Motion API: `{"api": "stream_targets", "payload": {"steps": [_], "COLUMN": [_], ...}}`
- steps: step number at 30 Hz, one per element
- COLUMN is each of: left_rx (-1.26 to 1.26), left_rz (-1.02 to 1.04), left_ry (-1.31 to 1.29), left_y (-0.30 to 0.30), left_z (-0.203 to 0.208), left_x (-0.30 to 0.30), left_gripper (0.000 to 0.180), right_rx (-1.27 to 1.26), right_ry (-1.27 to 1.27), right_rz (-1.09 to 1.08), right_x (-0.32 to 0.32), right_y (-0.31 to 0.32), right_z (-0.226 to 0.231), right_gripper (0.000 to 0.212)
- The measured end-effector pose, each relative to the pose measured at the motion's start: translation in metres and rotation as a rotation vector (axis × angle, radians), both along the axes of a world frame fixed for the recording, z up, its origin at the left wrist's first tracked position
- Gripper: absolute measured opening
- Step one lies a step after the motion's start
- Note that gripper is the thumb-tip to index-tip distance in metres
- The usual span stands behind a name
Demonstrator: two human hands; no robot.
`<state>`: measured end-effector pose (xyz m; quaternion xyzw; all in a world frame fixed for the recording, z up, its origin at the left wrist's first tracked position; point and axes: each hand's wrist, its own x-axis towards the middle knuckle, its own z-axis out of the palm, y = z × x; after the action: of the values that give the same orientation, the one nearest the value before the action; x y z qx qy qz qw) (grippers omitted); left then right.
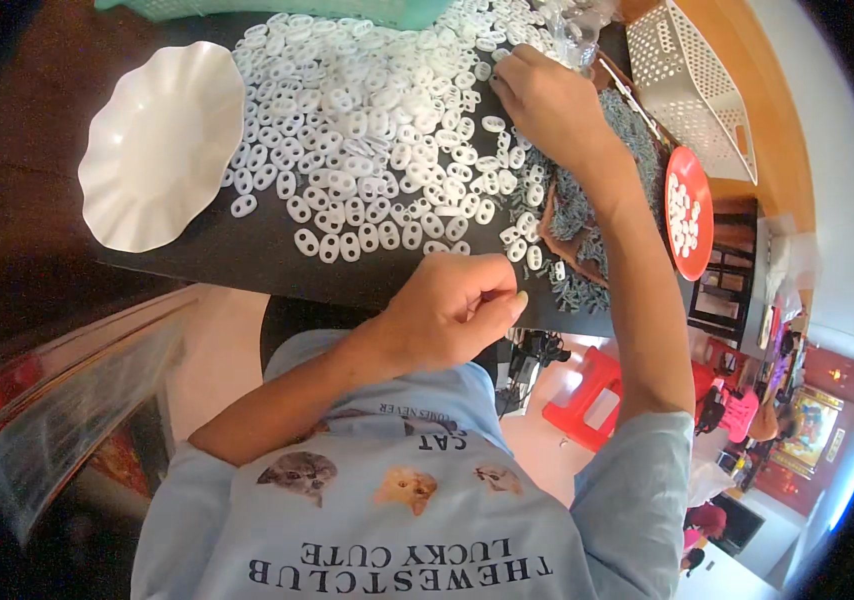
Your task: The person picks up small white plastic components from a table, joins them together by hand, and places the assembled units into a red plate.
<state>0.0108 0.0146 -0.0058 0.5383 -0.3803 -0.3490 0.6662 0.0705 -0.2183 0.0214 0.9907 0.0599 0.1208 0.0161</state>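
Observation:
A large heap of small white oval plastic pieces with two holes (pixel 347 140) is spread over the dark table (pixel 277 270). My left hand (pixel 452 305) is closed just above the table's near edge, thumb against the curled fingers; whatever it holds, if anything, is hidden. Farther off, my right hand (pixel 552 105) reaches to the heap's right side with its fingers bent together and pointing down. Its fingertips are partly hidden, so I cannot make out what is in them. Under my right forearm lies a tangle of grey-blue short cords (pixel 592 190), some on a brown-edged piece.
A white wavy-rimmed plate (pixel 162 150) stands at the left, a green basket (pixel 277 8) at the far edge. On the right are a red plate (pixel 692 250) holding white pieces, a white perforated basket (pixel 687 80) and a clear plastic bag (pixel 577 30). A red stool (pixel 587 400) stands beyond the table.

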Motion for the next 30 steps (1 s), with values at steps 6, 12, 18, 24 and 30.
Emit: {"api": "stream_targets", "payload": {"steps": [6, 12, 18, 24, 30], "left_rx": [-0.014, -0.008, -0.144, -0.013, -0.008], "left_rz": [-0.022, -0.011, 0.368, 0.196, 0.142], "left_ry": [-0.04, 0.085, -0.652, -0.882, -0.853], "left_y": [-0.001, 0.002, -0.006, -0.008, -0.002], "left_z": [0.003, 0.003, 0.018, 0.02, 0.019], "left_x": [0.002, -0.003, -0.006, -0.015, -0.019], "left_gripper": [0.017, 0.011, 0.035, 0.034, 0.015], "right_rx": [0.11, 0.656, 1.187, 1.461, 1.461], "right_ry": [-0.047, 0.2, 0.335, 0.509, 0.439], "right_rz": [-0.002, -0.157, -0.36, -0.373, -0.258], "right_x": [-0.004, -0.057, -0.137, -0.173, -0.189], "right_y": [-0.001, 0.035, 0.064, 0.07, 0.077], "right_z": [0.002, 0.053, 0.061, 0.043, 0.041], "right_gripper": [0.017, 0.019, 0.014, 0.016, 0.037]}}
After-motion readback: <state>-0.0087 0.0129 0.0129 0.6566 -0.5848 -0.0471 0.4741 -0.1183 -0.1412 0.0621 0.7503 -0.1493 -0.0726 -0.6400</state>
